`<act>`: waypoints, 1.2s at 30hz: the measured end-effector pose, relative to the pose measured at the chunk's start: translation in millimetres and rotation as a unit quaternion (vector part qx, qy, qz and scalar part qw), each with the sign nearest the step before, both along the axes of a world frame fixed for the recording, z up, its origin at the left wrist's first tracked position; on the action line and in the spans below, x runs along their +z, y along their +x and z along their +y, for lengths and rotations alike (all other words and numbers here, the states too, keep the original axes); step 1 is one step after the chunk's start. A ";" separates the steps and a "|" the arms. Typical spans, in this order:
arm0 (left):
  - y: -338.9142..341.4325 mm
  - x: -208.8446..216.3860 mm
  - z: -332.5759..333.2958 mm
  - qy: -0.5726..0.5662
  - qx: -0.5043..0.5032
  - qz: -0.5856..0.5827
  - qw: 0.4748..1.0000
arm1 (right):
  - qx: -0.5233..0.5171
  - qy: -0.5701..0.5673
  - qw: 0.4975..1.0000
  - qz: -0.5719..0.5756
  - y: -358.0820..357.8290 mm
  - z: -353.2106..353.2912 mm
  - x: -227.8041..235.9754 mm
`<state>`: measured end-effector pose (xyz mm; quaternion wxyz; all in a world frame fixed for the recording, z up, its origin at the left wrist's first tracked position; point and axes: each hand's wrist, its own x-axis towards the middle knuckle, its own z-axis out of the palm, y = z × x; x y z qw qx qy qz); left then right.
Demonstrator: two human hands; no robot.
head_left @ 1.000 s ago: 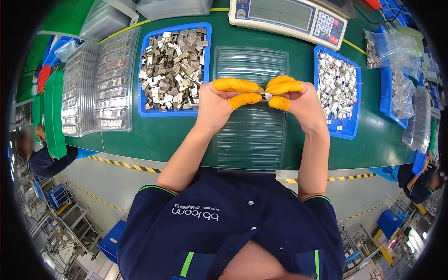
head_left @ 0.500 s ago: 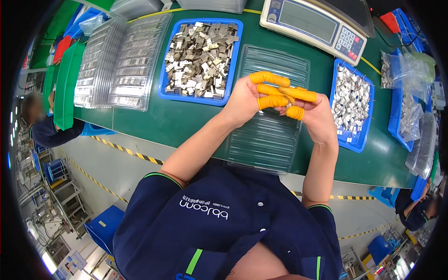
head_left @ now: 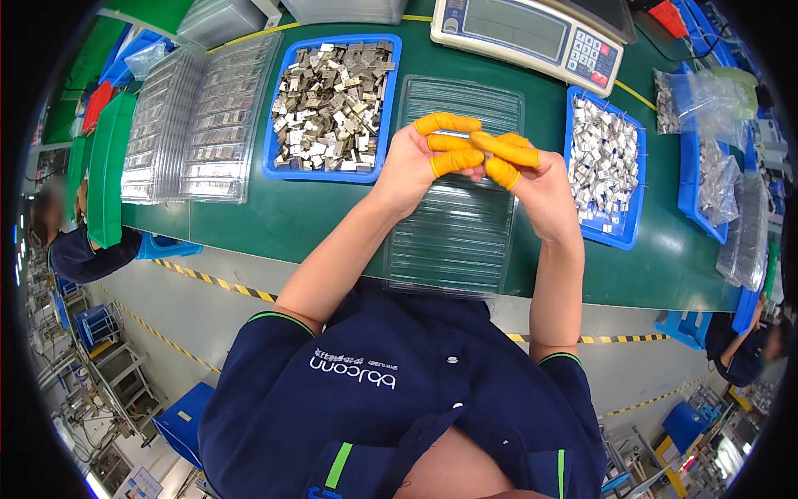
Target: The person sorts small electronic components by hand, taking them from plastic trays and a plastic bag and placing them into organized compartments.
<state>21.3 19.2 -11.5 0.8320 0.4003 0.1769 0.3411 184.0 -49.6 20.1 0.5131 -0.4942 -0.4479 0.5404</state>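
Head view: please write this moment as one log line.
left hand, right hand: yellow finger cots, fingertips together | below: clear ribbed plastic tray | grip contents: hidden

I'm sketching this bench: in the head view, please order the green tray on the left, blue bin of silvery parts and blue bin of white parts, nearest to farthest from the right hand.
From the right hand:
1. Blue bin of white parts, just to its right.
2. Blue bin of silvery parts, off to its left.
3. Green tray, far left.

Clear ribbed plastic tray (head_left: 450,237), flat on the green tabletop (head_left: 324,229), partly hidden beneath both hands (head_left: 409,166) (head_left: 539,176).
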 end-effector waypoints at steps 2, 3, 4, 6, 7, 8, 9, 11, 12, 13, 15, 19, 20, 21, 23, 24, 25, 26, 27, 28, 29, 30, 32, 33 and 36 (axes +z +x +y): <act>3.0 0.3 0.2 -0.027 0.056 0.041 0.997 | -0.028 0.040 0.997 -0.061 -4.1 -1.8 -2.2; 0.8 -1.2 -0.5 -0.009 0.054 0.027 0.998 | -0.054 0.077 0.988 -0.119 -7.2 -3.0 -4.1; 2.0 -0.9 -1.4 -0.008 0.053 0.026 0.998 | -0.056 0.078 0.988 -0.120 -9.6 -3.6 -5.1; 6.3 0.2 -3.9 0.060 0.115 0.087 0.988 | -0.163 0.139 0.951 -0.223 -13.9 -4.2 -5.1; 5.2 2.1 -5.4 0.060 0.113 0.086 0.988 | -0.221 0.171 0.917 -0.283 -17.1 -3.3 -2.0; 3.2 5.3 -7.6 0.085 0.112 0.119 0.983 | -0.223 0.171 0.917 -0.285 -16.7 -4.1 -0.6; 0.3 7.9 -10.4 0.110 0.113 0.153 0.976 | -0.214 0.198 0.886 -0.361 -15.6 -5.2 -0.2; -5.4 8.7 -16.8 0.140 0.101 0.186 0.967 | -0.196 0.263 0.831 -0.450 -19.0 -4.7 -0.6; -7.4 7.6 -16.6 0.139 0.101 0.185 0.968 | -0.196 0.263 0.830 -0.451 -23.2 -4.2 0.9; -9.7 6.3 -16.4 0.199 0.106 0.221 0.949 | -0.176 0.285 0.833 -0.440 -27.8 -4.3 2.8; -14.8 5.7 -15.2 0.257 0.111 0.256 0.925 | -0.145 0.317 0.836 -0.424 -32.4 -2.8 2.1; -28.1 11.8 -12.6 0.157 0.020 0.168 0.973 | -0.115 0.145 0.944 -0.272 -41.9 -9.1 13.3; -30.8 12.3 -12.1 0.155 0.020 0.168 0.973 | -0.114 0.142 0.945 -0.273 -38.5 -7.8 9.0; -32.7 13.6 -11.5 0.137 0.028 0.128 0.982 | -0.124 0.177 0.926 -0.309 -34.9 -5.7 4.5; -34.3 14.0 -12.4 0.117 0.050 0.082 0.988 | -0.155 0.231 0.893 -0.353 -32.0 -3.3 7.9; -34.6 12.3 -11.6 0.115 0.049 0.082 0.989 | -0.155 0.229 0.894 -0.354 -30.0 -0.5 7.5; -35.6 10.7 -11.1 0.109 0.082 0.099 0.986 | -0.182 0.235 0.888 -0.351 -27.9 1.9 6.9; -36.2 8.6 -10.2 0.103 0.115 0.116 0.981 | -0.209 0.242 0.881 -0.348 -26.6 3.8 6.9; -36.7 7.0 -10.6 0.111 0.124 0.113 0.980 | -0.209 0.215 0.881 -0.366 -36.5 0.5 13.5; -35.6 7.9 -12.0 0.111 0.122 0.112 0.980 | -0.189 0.226 0.872 -0.392 -46.3 -0.5 16.9; -33.1 11.4 -14.7 0.101 0.134 0.115 0.979 | -0.167 0.240 0.859 -0.421 -50.2 0.9 14.1; -32.0 14.2 -16.9 0.091 0.147 0.118 0.978 | -0.143 0.255 0.845 -0.449 -53.1 2.5 10.0; -34.0 15.0 -17.2 0.081 0.139 0.126 0.979 | -0.143 0.262 0.845 -0.445 -57.4 6.9 7.2; -36.0 15.1 -18.8 0.069 0.133 0.135 0.980 | -0.139 0.255 0.849 -0.441 -59.6 7.7 7.5; -37.1 11.0 -32.5 0.083 0.224 0.165 0.957 | -0.143 0.235 0.853 -0.444 -58.8 20.3 4.7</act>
